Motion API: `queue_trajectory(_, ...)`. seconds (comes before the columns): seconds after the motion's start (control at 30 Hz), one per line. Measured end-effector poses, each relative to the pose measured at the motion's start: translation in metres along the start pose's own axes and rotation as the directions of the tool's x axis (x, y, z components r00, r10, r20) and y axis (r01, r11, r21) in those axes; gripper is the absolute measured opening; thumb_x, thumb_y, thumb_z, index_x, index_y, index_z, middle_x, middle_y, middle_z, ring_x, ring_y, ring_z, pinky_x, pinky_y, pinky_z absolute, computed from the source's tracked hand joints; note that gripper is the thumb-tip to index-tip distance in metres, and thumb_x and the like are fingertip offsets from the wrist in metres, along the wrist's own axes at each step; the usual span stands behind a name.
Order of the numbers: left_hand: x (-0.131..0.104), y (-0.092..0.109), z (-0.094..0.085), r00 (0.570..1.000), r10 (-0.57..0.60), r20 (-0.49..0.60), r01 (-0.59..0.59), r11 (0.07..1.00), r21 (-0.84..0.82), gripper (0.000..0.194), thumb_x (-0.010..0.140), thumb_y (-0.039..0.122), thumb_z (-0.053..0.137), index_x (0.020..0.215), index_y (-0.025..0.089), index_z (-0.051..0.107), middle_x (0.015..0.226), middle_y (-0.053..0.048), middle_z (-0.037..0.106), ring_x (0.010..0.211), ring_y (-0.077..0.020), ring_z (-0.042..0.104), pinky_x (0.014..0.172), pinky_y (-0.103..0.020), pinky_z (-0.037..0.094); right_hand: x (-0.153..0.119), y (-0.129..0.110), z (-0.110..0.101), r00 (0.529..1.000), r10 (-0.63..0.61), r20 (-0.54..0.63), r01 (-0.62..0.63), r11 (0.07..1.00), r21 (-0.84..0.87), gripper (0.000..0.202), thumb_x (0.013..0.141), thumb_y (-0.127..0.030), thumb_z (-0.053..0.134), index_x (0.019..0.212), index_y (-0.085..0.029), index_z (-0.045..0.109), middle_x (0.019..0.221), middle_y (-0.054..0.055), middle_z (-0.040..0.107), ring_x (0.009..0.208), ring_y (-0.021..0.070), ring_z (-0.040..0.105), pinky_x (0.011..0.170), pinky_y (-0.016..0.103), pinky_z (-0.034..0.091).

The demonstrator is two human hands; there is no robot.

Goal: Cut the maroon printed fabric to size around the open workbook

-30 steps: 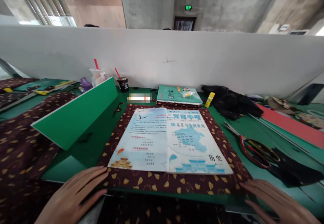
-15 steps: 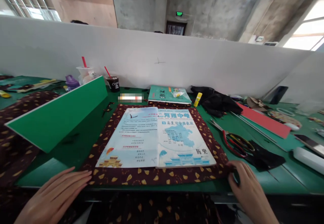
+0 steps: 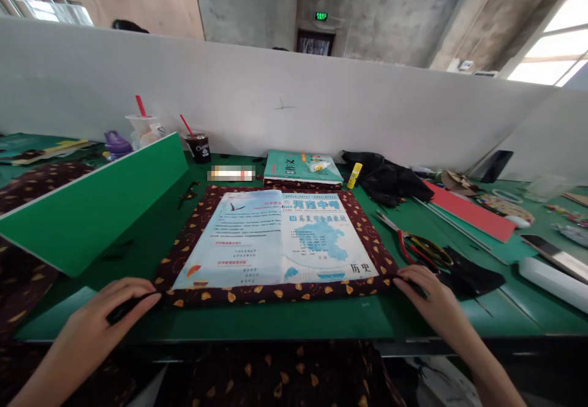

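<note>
An open book (image 3: 321, 241) lies face up on dark brown cloth (image 3: 257, 294) with a yellow leaf pattern. The cloth's near edge is folded up over the bottom of the pages. At the near left corner, my left hand (image 3: 108, 312) pinches the cloth between thumb and fingers. My right hand (image 3: 429, 296) is closed on the near right corner of the same cloth. Both hands are beside the book, not on its pages.
A green board (image 3: 105, 205) leans at the left. Behind the book are a teal book (image 3: 301, 167), a glue stick (image 3: 354, 175) and a dark cup (image 3: 199, 148). Scissors (image 3: 416, 247), black fabric (image 3: 390, 180) and a red sheet (image 3: 468, 211) lie to the right.
The near edge of the cloth has been folded up onto the book's lower edge. My left hand, flat before, now pinches the corner. My right hand has moved inward with its corner.
</note>
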State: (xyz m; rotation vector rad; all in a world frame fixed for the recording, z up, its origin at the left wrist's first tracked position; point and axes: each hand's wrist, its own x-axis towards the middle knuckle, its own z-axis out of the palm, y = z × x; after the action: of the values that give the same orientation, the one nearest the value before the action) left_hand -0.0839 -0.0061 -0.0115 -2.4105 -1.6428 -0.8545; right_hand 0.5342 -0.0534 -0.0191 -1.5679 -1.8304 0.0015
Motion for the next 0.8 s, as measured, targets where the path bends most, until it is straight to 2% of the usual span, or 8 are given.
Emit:
queue_trajectory(0.1, 0.014, 0.006, -0.003, 0.992, -0.121, 0.022, 0.122, 0.992, -0.039, 0.046, 0.085, 0.074, 0.048, 0.071, 0.032, 0.063, 0.091, 0.003, 0.072, 0.081, -0.0212, 0.071, 0.072, -0.033, 0.059, 0.006, 0.001, 0.000, 0.994, 0.079, 0.074, -0.079, 0.997, -0.003, 0.039, 0.090, -0.057, 0.055, 0.070, -0.026, 0.064, 0.083, 0.007, 0.069, 0.082, 0.0267, 0.064, 0.075, 0.040, 0.054)
queue_trajectory(0.17, 0.016, 0.004, -0.002, 0.987, -0.149, 0.061, 0.150, 0.989, -0.010, 0.054, 0.082, 0.080, 0.045, 0.069, 0.031, 0.063, 0.094, 0.001, 0.072, 0.083, -0.0218, 0.071, 0.072, -0.033, 0.058, 0.007, 0.000, 0.001, 0.990, 0.114, 0.081, -0.112, 0.993, -0.022, 0.042, 0.089, -0.061, 0.054, 0.070, -0.026, 0.065, 0.083, 0.008, 0.068, 0.082, 0.0273, 0.063, 0.075, 0.041, 0.054)
queue_trajectory(0.33, 0.009, -0.018, 0.003, 0.970, -0.158, 0.185, 0.157, 0.987, 0.022, 0.059, 0.081, 0.082, 0.042, 0.069, 0.029, 0.064, 0.099, 0.000, 0.072, 0.089, -0.0207, 0.070, 0.077, -0.030, 0.056, 0.005, 0.001, 0.003, 0.983, 0.167, 0.076, -0.165, 0.986, -0.025, 0.038, 0.088, -0.057, 0.054, 0.070, -0.025, 0.064, 0.085, 0.008, 0.067, 0.085, 0.0274, 0.059, 0.078, 0.042, 0.051)
queue_trajectory(0.47, 0.011, -0.028, 0.002, 0.924, -0.210, 0.318, 0.209, 0.977, 0.038, 0.058, 0.084, 0.079, 0.041, 0.072, 0.028, 0.066, 0.104, 0.002, 0.072, 0.098, -0.0183, 0.068, 0.085, -0.027, 0.053, 0.004, 0.002, 0.003, 0.974, 0.193, 0.117, -0.194, 0.981, -0.002, 0.032, 0.086, -0.050, 0.056, 0.069, -0.024, 0.064, 0.086, 0.008, 0.065, 0.085, 0.0271, 0.057, 0.079, 0.042, 0.048)
queue_trajectory(0.6, 0.017, -0.015, -0.004, 0.907, -0.238, 0.347, 0.245, 0.969, 0.024, 0.062, 0.082, 0.082, 0.041, 0.072, 0.027, 0.067, 0.106, 0.002, 0.071, 0.102, -0.0181, 0.066, 0.089, -0.026, 0.051, 0.004, 0.003, 0.002, 0.966, 0.217, 0.143, -0.222, 0.975, 0.024, 0.030, 0.084, -0.049, 0.058, 0.069, -0.023, 0.065, 0.086, 0.008, 0.064, 0.087, 0.0274, 0.056, 0.081, 0.043, 0.046)
queue_trajectory(0.8, 0.021, 0.015, -0.012, 0.926, -0.300, 0.229, 0.309, 0.951, -0.003, 0.073, 0.073, 0.093, 0.035, 0.064, 0.025, 0.063, 0.097, 0.003, 0.070, 0.090, -0.0173, 0.068, 0.083, -0.027, 0.049, 0.004, 0.005, 0.002, 0.958, 0.243, 0.150, -0.254, 0.965, 0.059, 0.033, 0.083, -0.051, 0.059, 0.065, -0.024, 0.064, 0.087, 0.008, 0.064, 0.089, 0.0284, 0.055, 0.084, 0.043, 0.044)
